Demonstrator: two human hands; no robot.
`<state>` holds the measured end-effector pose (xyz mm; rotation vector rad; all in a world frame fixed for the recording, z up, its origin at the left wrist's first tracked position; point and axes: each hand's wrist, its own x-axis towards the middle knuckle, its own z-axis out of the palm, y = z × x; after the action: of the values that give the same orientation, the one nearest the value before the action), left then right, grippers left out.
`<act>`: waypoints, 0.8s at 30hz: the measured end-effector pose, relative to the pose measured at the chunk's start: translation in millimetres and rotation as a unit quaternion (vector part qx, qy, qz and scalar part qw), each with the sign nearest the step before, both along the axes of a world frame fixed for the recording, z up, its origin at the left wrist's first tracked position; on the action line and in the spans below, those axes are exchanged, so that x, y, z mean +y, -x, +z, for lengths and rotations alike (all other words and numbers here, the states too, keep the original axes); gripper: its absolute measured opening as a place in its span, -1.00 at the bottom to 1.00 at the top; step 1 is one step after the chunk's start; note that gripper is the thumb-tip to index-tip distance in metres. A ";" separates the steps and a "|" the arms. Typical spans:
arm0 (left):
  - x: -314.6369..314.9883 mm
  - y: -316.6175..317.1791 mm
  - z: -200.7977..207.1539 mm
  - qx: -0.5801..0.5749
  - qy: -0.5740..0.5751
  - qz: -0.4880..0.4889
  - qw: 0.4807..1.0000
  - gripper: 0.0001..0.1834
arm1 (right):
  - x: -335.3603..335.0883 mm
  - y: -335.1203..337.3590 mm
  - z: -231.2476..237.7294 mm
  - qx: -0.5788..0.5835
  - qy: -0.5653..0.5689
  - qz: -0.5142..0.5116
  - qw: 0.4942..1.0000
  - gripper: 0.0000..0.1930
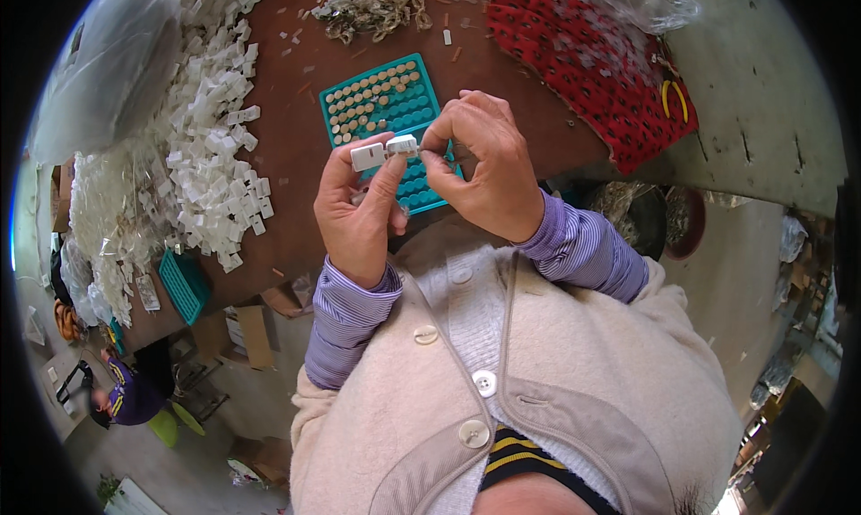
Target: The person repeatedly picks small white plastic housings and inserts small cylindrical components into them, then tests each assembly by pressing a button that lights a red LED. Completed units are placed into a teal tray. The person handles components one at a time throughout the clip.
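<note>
Grasping two small white rectangular plastic pieces [367, 157], side by side, in the left fingers [384, 185] — held up over a teal plastic tray [414, 104] with round beige discs [356, 99] seated in rows of wells. Holding the right fingers [455, 125] curled, two tips almost together, at the right end of the right-hand piece [403, 144]; cannot tell whether grasping something tiny there. Working at a reddish-brown bench [291, 134] — with a heap of small white plastic casings [220, 156] to the left and a red, dark-spotted cloth [560, 62], bearing a yellow-handled tool [665, 101], to the right.
</note>
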<state>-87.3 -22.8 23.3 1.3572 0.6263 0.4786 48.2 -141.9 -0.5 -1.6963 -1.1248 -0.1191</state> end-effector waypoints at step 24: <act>19.2 17.6 5.5 0.050 -0.082 -0.056 0.994 -0.75 | -0.4 11.4 8.6 0.240 0.029 0.059 0.969 -0.91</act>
<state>-104.9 -3.6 28.8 1.5705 0.5997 0.3792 36.7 -142.3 8.1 -1.5887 -0.8624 0.3848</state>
